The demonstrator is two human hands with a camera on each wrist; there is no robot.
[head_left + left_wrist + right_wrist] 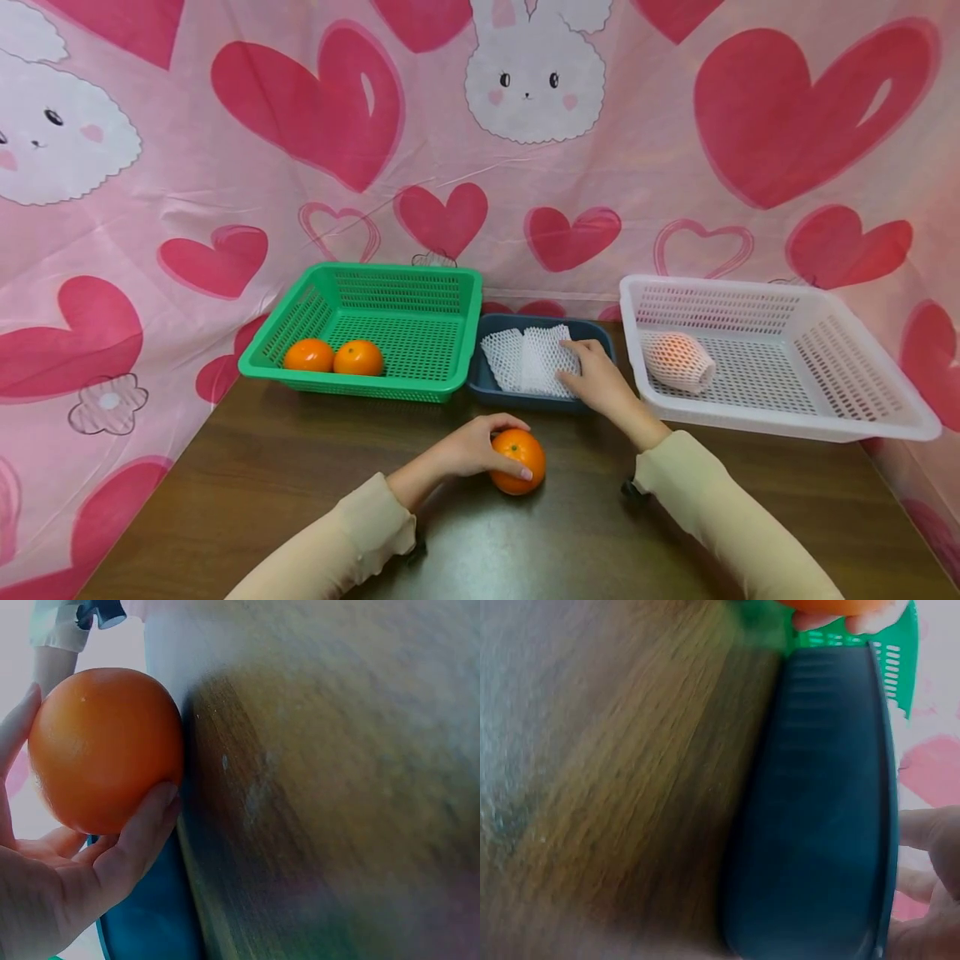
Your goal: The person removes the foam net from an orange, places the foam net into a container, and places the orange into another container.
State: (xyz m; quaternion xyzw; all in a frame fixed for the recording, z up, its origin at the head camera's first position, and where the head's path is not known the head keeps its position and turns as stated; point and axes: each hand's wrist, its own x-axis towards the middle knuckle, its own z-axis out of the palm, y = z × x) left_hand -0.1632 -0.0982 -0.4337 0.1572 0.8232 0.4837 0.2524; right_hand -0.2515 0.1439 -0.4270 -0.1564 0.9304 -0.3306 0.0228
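Head view: left hand (467, 447), one, fingers and thumb curled round one orange (522, 454), on or just above the surface (285, 483). Right hand (603, 387), one, thumb and forefinger parted at the edge of a foam net (542, 358); no firm hold shows.

Step in hand, as judged: fruit steadied by the left hand, net selected by the right. Next move, as judged, calls for a light pinch separating a single net, its mouth then spread for the fruit.

Count:
- Loose oranges, three: one in the left hand; two (358, 358) beyond it, leftward, in one green basket (475, 325).
- Nets visible, two, side by side at the right fingertips, in one blue tray (491, 393); any beneath, cannot tell.
- Netted fruit (675, 361), one, right of the right hand, in one white basket (795, 427).
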